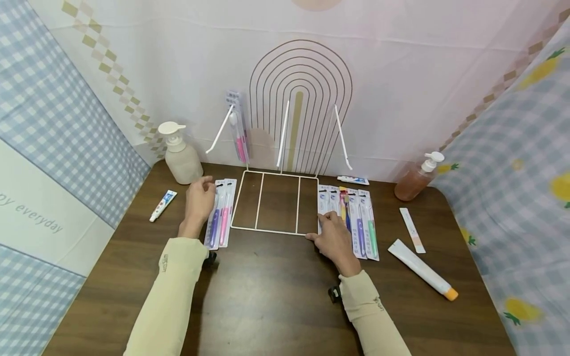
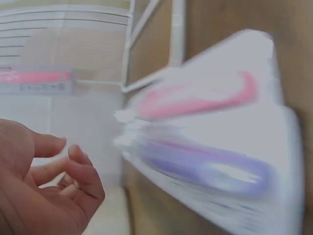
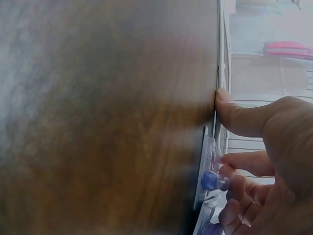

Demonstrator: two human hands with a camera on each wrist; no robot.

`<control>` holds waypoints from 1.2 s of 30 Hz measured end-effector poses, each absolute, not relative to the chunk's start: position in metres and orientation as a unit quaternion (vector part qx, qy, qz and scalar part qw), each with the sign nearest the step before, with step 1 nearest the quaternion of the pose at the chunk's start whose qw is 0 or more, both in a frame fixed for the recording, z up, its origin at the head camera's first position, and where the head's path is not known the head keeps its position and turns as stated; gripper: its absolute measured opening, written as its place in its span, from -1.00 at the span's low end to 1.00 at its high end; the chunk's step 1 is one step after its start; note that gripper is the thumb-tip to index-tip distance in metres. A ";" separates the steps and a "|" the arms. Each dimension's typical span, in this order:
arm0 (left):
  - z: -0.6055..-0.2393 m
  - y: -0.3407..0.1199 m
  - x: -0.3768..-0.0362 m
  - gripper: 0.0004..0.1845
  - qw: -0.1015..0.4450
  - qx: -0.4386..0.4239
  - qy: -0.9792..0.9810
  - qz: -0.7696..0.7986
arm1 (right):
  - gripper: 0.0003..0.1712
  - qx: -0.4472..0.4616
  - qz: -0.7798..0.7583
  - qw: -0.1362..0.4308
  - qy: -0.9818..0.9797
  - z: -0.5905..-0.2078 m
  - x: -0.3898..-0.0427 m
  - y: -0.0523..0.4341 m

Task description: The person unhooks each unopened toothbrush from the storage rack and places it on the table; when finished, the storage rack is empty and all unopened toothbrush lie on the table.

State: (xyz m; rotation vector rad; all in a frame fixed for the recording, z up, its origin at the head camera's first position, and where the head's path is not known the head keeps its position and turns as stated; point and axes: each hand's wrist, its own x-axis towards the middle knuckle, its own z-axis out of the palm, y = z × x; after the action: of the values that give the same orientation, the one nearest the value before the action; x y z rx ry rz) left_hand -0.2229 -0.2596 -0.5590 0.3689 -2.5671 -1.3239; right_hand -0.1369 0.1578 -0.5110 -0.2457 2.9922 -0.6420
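In the head view my left hand [image 1: 199, 202] hovers beside two packaged toothbrushes, one purple [image 1: 214, 222] and one pink [image 1: 225, 217]. The left wrist view shows its fingers loosely bent with nothing between them. My right hand [image 1: 334, 237] is low over a row of several packaged toothbrushes [image 1: 362, 230]. Its thumb [image 3: 226, 97] is at the front corner of a white wire rack [image 1: 276, 231], and the fingertips touch the edge of the nearest toothbrush pack [image 3: 209, 161]. Another pink toothbrush pack [image 1: 240, 138] hangs on the rack's left hook [image 1: 221, 129].
A cream pump bottle [image 1: 183, 163] and a small toothpaste tube [image 1: 163, 205] stand and lie at left. Behind the right row lies another small tube [image 1: 353, 180]. At right are an amber pump bottle [image 1: 415, 180], a narrow packet [image 1: 412, 230] and a white orange-capped tube [image 1: 420, 268].
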 end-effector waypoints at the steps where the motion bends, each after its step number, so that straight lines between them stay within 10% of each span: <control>1: -0.550 -0.257 -0.227 -0.51 0.116 0.119 -0.871 -0.461 | -0.05 -0.080 -0.209 0.036 0.974 -0.511 -0.137 0.158; 16: -0.384 -0.191 -0.245 -0.47 0.160 0.043 -0.818 -0.551 | -0.05 -0.073 -0.217 0.038 0.973 -0.511 -0.137 0.156; 36: -0.405 -0.196 -0.275 -0.88 0.176 0.020 -0.744 -0.644 | -0.05 -0.076 -0.211 0.039 0.974 -0.509 -0.137 0.159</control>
State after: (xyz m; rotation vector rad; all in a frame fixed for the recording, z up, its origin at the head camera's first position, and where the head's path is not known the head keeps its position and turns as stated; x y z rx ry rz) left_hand -0.2747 -0.1958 -0.4046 0.0576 -2.1067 -1.8235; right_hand -0.1371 0.1585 -0.5092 -0.2316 2.9852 -0.6481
